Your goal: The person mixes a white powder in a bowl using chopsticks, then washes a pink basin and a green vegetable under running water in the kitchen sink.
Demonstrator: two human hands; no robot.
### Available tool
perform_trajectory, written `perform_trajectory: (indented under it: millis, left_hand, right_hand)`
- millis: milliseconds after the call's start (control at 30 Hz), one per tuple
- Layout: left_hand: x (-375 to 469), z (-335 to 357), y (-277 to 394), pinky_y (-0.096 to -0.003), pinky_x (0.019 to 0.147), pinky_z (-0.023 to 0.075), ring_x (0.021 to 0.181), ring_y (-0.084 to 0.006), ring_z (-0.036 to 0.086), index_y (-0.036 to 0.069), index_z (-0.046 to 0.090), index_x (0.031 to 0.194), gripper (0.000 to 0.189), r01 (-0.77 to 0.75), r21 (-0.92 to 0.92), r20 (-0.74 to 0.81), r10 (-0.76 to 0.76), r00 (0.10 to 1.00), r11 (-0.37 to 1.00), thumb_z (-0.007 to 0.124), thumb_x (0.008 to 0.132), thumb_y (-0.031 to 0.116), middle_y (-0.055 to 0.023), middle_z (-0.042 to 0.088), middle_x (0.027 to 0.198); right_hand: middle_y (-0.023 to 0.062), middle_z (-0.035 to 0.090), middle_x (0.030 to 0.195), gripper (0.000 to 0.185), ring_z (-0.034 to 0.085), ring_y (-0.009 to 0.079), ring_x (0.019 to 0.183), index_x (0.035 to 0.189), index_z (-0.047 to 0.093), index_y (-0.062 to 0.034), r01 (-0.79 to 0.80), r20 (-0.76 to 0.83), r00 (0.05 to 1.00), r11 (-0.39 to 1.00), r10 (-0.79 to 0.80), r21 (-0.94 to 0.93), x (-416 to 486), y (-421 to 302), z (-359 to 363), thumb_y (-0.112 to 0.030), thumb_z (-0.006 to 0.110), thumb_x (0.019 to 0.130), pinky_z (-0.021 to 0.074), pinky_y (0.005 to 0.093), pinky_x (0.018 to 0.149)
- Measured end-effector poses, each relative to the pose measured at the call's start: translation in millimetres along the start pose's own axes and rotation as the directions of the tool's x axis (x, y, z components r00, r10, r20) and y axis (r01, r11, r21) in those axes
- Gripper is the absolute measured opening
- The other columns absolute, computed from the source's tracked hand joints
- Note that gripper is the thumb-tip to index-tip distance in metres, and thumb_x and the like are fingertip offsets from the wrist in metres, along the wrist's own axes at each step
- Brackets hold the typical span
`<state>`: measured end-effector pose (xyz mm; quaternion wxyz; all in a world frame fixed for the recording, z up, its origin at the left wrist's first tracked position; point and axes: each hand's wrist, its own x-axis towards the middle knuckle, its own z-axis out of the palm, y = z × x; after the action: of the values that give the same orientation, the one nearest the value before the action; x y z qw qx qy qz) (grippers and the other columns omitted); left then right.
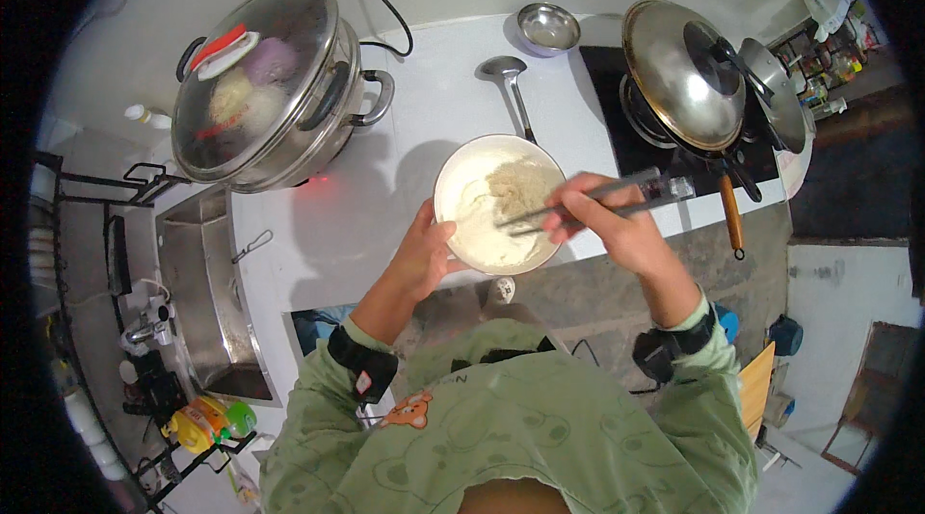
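Note:
A white bowl (442, 185) is at the front edge of the white counter, straight before me. Inside it lies a pale cream, floury mixture (473, 214) with a patch of light brown powder (517, 185) on top. My left hand (426, 247) grips the bowl's left rim, thumb at the edge. My right hand (607, 218) holds a pair of dark chopsticks (538, 216), their tips down in the mixture; they look slightly blurred. Behind the bowl a metal ladle (514, 84) rests on the counter, the end of its handle hidden by the bowl.
At the left stands a large lidded steamer (340, 116), with pale and purple food under its glass lid. A metal bowl (548, 28) sits at the back. On the right, a lidded wok (683, 80) with a wooden handle stands on the black cooktop (600, 80). A steel sink (209, 283) lies left.

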<state>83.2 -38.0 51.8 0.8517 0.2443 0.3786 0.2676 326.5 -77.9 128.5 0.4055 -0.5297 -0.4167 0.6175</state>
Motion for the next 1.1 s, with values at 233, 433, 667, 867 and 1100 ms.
perform_trajectory:
  millis: [233, 433, 667, 867, 1100]
  left_hand:
    - [3, 1, -5, -0.0559, 0.091, 0.0395, 0.117, -0.0330, 0.042, 0.014, 0.020, 0.132, 0.065, -0.054, 0.014, 0.047, 0.053, 0.997, 0.998, 0.054, 0.077, 0.022, -0.0121, 0.034, 0.132]
    - [10, 7, -10, -0.0559, 0.092, 0.0390, 0.119, -0.0320, 0.041, 0.014, 0.020, 0.132, 0.062, -0.005, -0.021, 0.008, 0.005, 1.000, 1.000, 0.051, 0.078, 0.018, -0.0120, 0.034, 0.132]
    - [10, 31, 2, -0.0519, 0.090, 0.0432, 0.118, -0.0318, 0.042, 0.013, 0.019, 0.134, 0.061, -0.024, 0.080, -0.031, 0.027, 0.999, 0.996, 0.042, 0.079, 0.020, -0.0141, 0.037, 0.130]
    - [8, 36, 1, -0.0497, 0.089, 0.0444, 0.116, -0.0314, 0.045, 0.011, 0.019, 0.134, 0.063, -0.041, 0.029, 0.094, 0.038, 0.995, 0.999, 0.044, 0.077, 0.022, -0.0153, 0.037, 0.130]
    - [9, 40, 7, -0.0490, 0.089, 0.0446, 0.116, -0.0311, 0.045, 0.012, 0.019, 0.135, 0.062, -0.093, 0.034, 0.130, 0.088, 0.988, 0.995, 0.044, 0.078, 0.021, -0.0152, 0.037, 0.130]
  right_hand:
    - [0.0123, 0.062, 0.080, 0.021, 0.061, 0.0167, 0.070, 0.093, 0.058, 0.0056, 0.282, -0.090, 0.949, 0.939, -0.304, -0.197, 2, -5, -15, -0.011, 0.046, 0.091, 0.0514, 0.0268, 0.067]
    - [0.0097, 0.062, 0.079, 0.021, 0.060, 0.0115, 0.069, 0.093, 0.059, 0.0057, 0.186, -0.024, 0.983, 0.970, -0.184, 0.156, 2, -3, -8, -0.012, 0.049, 0.089, 0.0497, 0.0223, 0.066]
    - [0.0103, 0.062, 0.080, 0.021, 0.060, 0.0131, 0.070, 0.089, 0.058, 0.0053, 0.178, -0.065, 0.980, 0.971, -0.190, -0.157, -11, -6, -42, -0.014, 0.048, 0.090, 0.0498, 0.0245, 0.063]
    - [0.0073, 0.062, 0.077, 0.022, 0.059, 0.0091, 0.066, 0.090, 0.058, 0.0027, 0.343, -0.082, 0.938, 0.936, -0.337, 0.073, -6, -13, -23, -0.016, 0.048, 0.090, 0.0483, 0.0217, 0.060]
    - [0.0090, 0.062, 0.077, 0.023, 0.060, 0.0129, 0.062, 0.091, 0.058, 0.0046, 0.179, -0.080, 0.980, 0.983, -0.181, -0.040, -22, -14, -39, -0.016, 0.050, 0.089, 0.0495, 0.0229, 0.058]
